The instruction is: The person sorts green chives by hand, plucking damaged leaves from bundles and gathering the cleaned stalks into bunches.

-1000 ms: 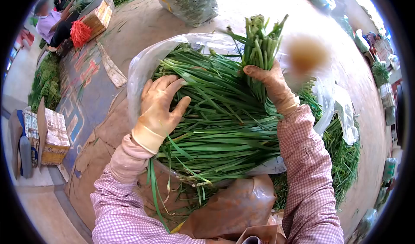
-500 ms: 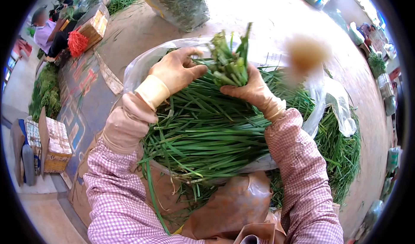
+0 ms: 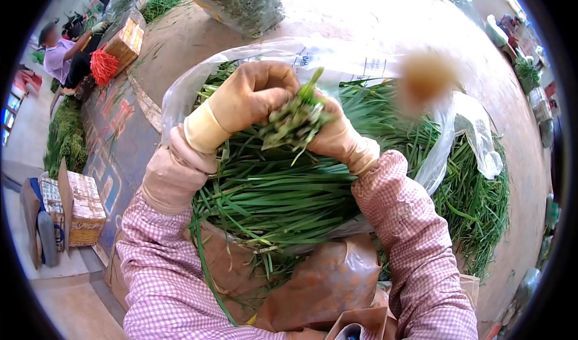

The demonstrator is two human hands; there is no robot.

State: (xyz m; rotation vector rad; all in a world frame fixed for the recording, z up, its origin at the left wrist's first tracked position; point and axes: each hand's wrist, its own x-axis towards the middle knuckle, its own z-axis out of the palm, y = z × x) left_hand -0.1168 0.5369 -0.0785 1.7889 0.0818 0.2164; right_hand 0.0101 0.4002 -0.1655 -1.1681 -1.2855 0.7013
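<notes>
Wrapped round a bunch of garlic chives [image 3: 295,123], my gloved right hand [image 3: 340,138] holds the cut, pale stem ends up towards me. My gloved left hand [image 3: 250,99] is closed, thumb and fingertips pinched together at the left edge of the bunch. Whatever lies between those fingertips is hidden. Below both hands spreads a pile of long, flat green leaves [image 3: 277,201], lying mostly sideways on an open clear plastic bag [image 3: 180,96]. More of the greens [image 3: 475,219] lie beyond my right forearm.
A full clear bag of greens [image 3: 247,6] stands ahead. At left are a woven box [image 3: 84,210], another box [image 3: 123,45] with red strands [image 3: 103,65], and a seated person [image 3: 60,57]. A brown plastic apron [image 3: 328,286] covers my lap. A blurred brown spot hides part of the right side.
My left hand has gone from loosely parted fingers to a pinch beside the stems. The bunch in my right hand has come lower and tipped, its stem ends now facing me.
</notes>
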